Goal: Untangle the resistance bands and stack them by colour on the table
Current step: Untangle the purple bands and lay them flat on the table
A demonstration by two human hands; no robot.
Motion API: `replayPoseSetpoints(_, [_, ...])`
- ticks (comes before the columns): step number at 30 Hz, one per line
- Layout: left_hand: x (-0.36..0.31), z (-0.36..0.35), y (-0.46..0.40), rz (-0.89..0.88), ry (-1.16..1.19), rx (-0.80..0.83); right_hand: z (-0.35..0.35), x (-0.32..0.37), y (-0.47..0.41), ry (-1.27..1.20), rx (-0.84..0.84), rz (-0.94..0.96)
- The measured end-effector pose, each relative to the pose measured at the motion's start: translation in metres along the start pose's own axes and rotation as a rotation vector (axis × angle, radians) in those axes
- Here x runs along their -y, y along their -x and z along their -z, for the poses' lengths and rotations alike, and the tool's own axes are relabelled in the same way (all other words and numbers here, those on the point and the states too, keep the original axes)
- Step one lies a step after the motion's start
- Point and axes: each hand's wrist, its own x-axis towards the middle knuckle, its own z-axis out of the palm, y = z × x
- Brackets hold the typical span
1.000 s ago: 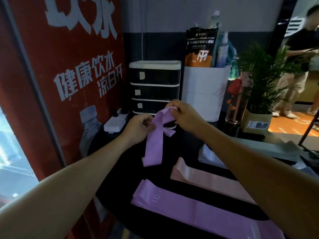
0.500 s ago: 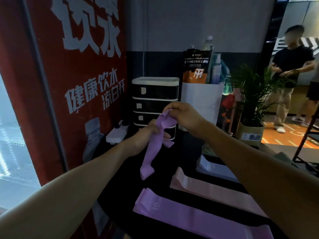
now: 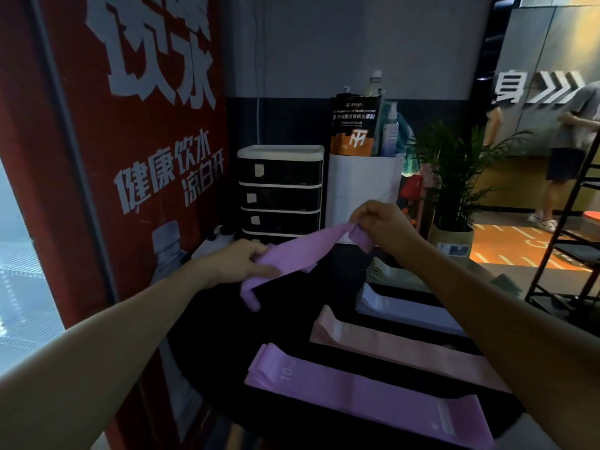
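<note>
The scene is dim overall. Daylight enters through the window [image 3: 19, 271] at the left edge, washed out and hazy, and a brighter orange floor [image 3: 519, 241] glows at the far right. The table [image 3: 227, 336] reads almost black, its surface detail lost in shadow. The forearms catch soft light on top. Wide-angle distortion bends the red panel [image 3: 97, 157] and the rack [image 3: 571, 248] near the edges. The picture is soft and grainy, and the people at the right look blurred.
</note>
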Motion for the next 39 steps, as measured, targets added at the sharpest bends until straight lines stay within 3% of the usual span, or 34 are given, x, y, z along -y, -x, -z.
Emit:
replayPoseSetpoints(2, [0.006,0.004,0.010,0.013,-0.154,-0.006,0.007,-0.010,0.010,0.120,0.016,-0.019])
replayPoseSetpoints(5, [0.011,0.009,0.019,0.016,-0.150,-0.113,0.012,-0.024,0.025,0.213,0.012,-0.030])
replayPoseSetpoints(10, [0.013,0.012,0.032,0.085,-0.129,-0.173,0.020,-0.036,0.057,0.191,-0.051,-0.130])
replayPoseSetpoints(16, [0.020,0.002,0.049,0.162,-0.126,-0.192,0.029,-0.050,0.097,0.001,-0.132,-0.297])
replayPoseSetpoints(24, [0.014,-0.032,0.065,0.189,0.291,-0.301,0.037,-0.064,0.148,-0.140,-0.240,-0.462])
replayPoseSetpoints(28, [0.015,-0.051,0.066,0.164,0.331,-0.408,0.041,-0.073,0.171,-0.019,-0.302,-0.510])
replayPoseSetpoints(39, [0.024,-0.103,0.077,0.129,0.041,-0.461,0.038,-0.094,0.212,0.328,-0.294,-0.471])
